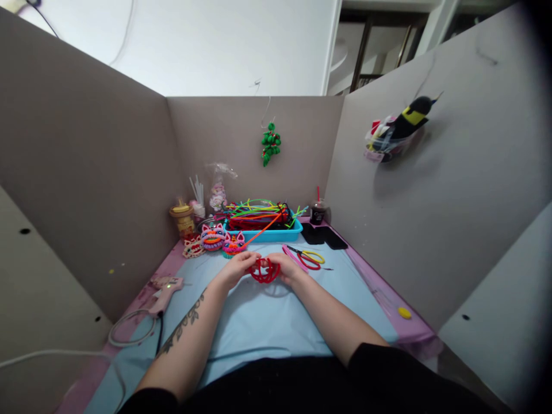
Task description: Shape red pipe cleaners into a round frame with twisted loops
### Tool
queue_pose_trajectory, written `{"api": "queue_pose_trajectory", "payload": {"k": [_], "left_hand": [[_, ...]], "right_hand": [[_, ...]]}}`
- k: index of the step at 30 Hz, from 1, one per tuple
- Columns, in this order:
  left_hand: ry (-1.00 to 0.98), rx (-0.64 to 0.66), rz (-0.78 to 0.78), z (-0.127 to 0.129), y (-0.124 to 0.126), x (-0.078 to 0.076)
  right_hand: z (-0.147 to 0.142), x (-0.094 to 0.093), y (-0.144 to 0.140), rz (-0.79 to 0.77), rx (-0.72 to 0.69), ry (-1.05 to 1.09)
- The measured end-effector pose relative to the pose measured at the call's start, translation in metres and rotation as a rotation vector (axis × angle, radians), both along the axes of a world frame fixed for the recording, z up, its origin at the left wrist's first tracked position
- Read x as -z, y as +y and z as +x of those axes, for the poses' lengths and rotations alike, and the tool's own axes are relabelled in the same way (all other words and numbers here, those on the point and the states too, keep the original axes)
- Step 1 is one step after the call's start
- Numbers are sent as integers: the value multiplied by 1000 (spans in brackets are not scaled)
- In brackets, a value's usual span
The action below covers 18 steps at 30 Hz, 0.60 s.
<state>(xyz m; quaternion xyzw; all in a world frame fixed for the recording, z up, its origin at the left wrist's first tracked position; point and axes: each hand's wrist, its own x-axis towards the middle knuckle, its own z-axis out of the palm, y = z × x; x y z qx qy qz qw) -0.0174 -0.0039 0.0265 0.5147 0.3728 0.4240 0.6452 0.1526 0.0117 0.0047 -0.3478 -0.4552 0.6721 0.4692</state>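
Between my two hands is a red, rounded openwork frame [264, 271] that looks bent from pipe cleaners. My left hand [240, 268] pinches its left side, and my right hand [286, 267] grips its right side. It is held above the blue table cover [259, 328]. Beyond my right hand lie scissors [308, 259] with one red and one yellow handle, beside a pink strip [294, 259]. Behind my left hand stand several colourful lion-head figures [213, 237]. An orange pipe cleaner [264, 230] slants down from the tray towards my left hand; whether it touches the hand I cannot tell.
At the back, a blue tray [276, 235] holds many coloured pipe cleaners. A pink glue gun [166, 294] with its cable lies on the left. Dark phone-like slabs [332, 237] and a drink cup [318, 213] sit back right. Grey partitions [254, 115] enclose the table.
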Motion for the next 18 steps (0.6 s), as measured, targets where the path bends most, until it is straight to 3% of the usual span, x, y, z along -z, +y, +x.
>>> {"api": "queue_pose_trajectory", "payload": {"k": [4, 10, 18], "left_hand": [[-29, -72, -15, 2, 2, 2], [-305, -304, -160, 1, 8, -2], [-412, -296, -260, 4, 7, -3]], "right_hand": [[-2, 1, 0, -83, -18, 56], [0, 1, 4, -182, -72, 175], [-2, 2, 1, -183, -55, 306]]}}
